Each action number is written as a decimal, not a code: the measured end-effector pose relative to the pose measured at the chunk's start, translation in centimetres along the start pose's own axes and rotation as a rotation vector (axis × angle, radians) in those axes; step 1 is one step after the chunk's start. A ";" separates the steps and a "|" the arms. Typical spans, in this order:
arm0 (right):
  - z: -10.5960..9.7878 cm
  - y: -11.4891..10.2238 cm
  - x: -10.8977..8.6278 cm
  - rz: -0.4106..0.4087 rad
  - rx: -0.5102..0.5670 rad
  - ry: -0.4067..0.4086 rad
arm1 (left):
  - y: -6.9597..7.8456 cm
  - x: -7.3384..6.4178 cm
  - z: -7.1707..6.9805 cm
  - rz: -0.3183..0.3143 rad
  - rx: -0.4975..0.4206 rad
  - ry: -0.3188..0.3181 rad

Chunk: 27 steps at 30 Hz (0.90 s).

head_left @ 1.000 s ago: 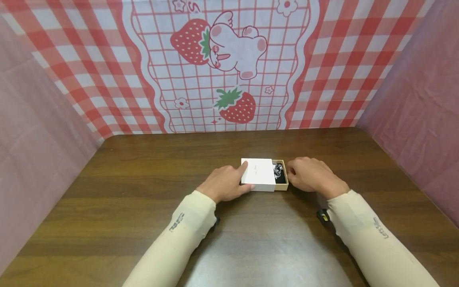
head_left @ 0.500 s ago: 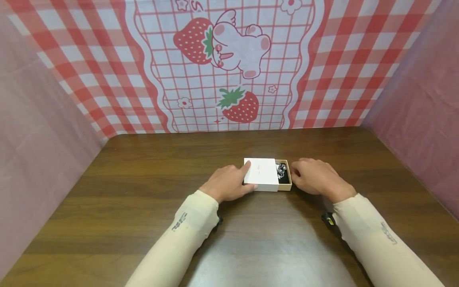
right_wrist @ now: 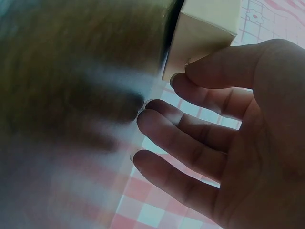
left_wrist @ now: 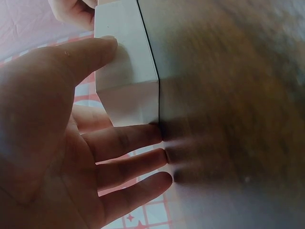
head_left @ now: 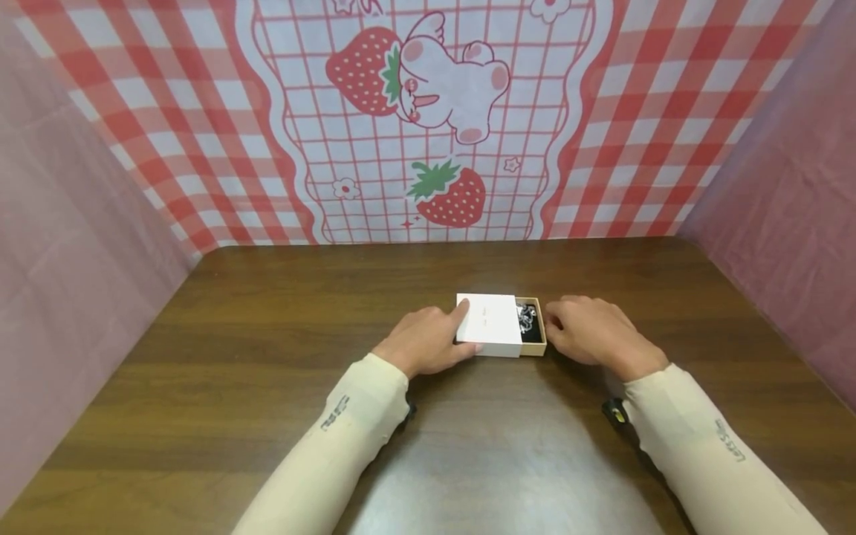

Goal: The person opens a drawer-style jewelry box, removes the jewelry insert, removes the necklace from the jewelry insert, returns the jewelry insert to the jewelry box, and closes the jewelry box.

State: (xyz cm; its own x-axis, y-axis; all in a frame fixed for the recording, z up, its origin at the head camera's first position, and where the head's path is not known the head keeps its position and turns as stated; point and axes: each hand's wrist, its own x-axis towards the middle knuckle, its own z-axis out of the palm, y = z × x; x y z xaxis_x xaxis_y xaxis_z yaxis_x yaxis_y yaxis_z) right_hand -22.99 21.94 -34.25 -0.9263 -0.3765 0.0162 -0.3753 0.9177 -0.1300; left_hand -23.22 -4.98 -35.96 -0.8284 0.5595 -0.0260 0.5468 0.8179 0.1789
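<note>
Holding the white sleeve (head_left: 490,319) on the desk (head_left: 301,297), we've got our left grip (head_left: 423,342) clamped round its left end, thumb on the near side. The cream tray (head_left: 534,349) pokes out the right end, and we can see some silvery, chain-looking stuff (head_left: 527,318) on black lining (head_left: 534,334) in there. Our right grip (head_left: 588,329) sits right at the tray's end, thumb and forefinger pretty much together, but we can't tell if they're pinching anything.

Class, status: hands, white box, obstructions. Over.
Left hand holding white rectangular cardboard sleeve. Right hand at end of tan cardboard tray, partly out. No obstruction seen besides hands.
</note>
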 end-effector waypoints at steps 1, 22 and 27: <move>-0.1 0.0 0.0 0.002 -0.002 0.001 | 0.0 0.0 0.0 0.001 0.000 0.003; -0.1 0.0 0.0 0.003 0.005 -0.004 | 0.1 -0.2 0.0 0.001 -0.018 0.008; -0.1 0.2 0.0 0.003 0.004 0.000 | 0.2 -0.2 -0.1 0.000 -0.017 0.005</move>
State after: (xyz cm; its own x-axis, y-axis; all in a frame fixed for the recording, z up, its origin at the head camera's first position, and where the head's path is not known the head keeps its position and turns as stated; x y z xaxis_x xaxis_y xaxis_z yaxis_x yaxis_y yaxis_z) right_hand -23.04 22.09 -34.21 -0.9274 -0.3738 0.0154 -0.3724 0.9184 -0.1339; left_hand -22.98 -4.97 -35.85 -0.8291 0.5588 -0.0206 0.5447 0.8155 0.1957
